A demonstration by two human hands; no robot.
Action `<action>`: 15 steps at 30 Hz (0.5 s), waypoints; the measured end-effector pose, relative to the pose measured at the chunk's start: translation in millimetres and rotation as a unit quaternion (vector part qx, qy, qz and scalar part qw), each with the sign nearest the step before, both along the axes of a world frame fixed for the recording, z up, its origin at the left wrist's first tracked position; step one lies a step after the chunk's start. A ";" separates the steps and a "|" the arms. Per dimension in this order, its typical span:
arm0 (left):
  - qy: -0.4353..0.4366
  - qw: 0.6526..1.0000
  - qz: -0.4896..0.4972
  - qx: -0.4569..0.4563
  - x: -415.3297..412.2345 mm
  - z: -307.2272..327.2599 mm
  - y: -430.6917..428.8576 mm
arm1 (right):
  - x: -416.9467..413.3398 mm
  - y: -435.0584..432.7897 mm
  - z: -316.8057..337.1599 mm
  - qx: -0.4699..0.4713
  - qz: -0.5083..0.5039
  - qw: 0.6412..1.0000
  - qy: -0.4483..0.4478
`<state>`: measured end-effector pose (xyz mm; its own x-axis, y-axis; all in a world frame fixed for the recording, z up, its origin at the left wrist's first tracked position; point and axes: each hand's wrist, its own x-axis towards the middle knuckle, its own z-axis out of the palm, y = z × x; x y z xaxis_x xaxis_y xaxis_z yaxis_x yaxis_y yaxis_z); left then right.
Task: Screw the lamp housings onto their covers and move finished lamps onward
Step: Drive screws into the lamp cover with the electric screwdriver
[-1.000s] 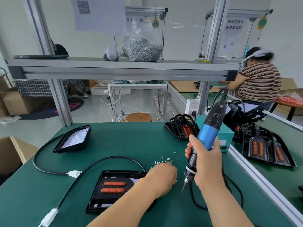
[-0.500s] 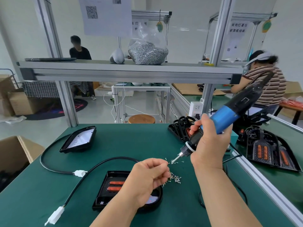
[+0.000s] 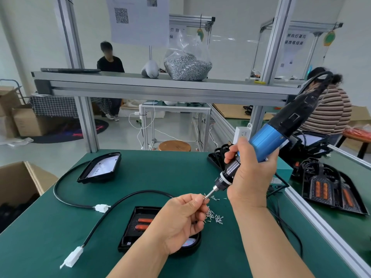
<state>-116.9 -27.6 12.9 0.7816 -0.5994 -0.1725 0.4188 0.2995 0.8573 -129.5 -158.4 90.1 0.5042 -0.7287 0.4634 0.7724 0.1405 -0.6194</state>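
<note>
Head view: your green tabletop [image 3: 160, 177] carries three lamp housings: the near housing [image 3: 138, 223], with two orange strips, under your left wrist; the far housing [image 3: 102, 167] at the back left; and a third housing [image 3: 214, 160] half hidden behind your right hand [image 3: 253, 177]. One loose screw pile [image 3: 213, 216] lies just right of the near housing. Your right hand is wrapped round the single blue screwdriver [image 3: 269, 137], tilted with its bit pointing down-left. Your left hand [image 3: 180, 219] is curled, its fingertips pinching a screw [image 3: 205, 198] at the bit's tip.
</note>
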 end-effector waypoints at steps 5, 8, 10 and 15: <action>-0.020 1.000 -0.012 -0.001 1.3 -1.6 2.5 | -0.4 2.2 2.7 -0.014 0.013 1.000 -0.005; -0.024 1.000 -0.017 -0.003 1.3 -1.0 3.3 | 0.5 3.9 1.5 -0.015 0.017 1.000 -0.002; -0.023 0.999 -0.021 -0.009 0.6 0.1 4.7 | 1.3 4.3 0.1 -0.013 0.019 1.000 0.000; -0.008 0.999 -0.027 -0.018 -0.3 0.8 2.9 | -1.9 8.3 -0.3 -0.039 0.007 0.999 -0.002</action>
<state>-117.2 -24.7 13.7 0.7508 -0.6460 -0.1379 0.4214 0.3078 0.8530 -131.4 -150.2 89.9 0.5125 -0.6834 0.5200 0.7731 0.1037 -0.6257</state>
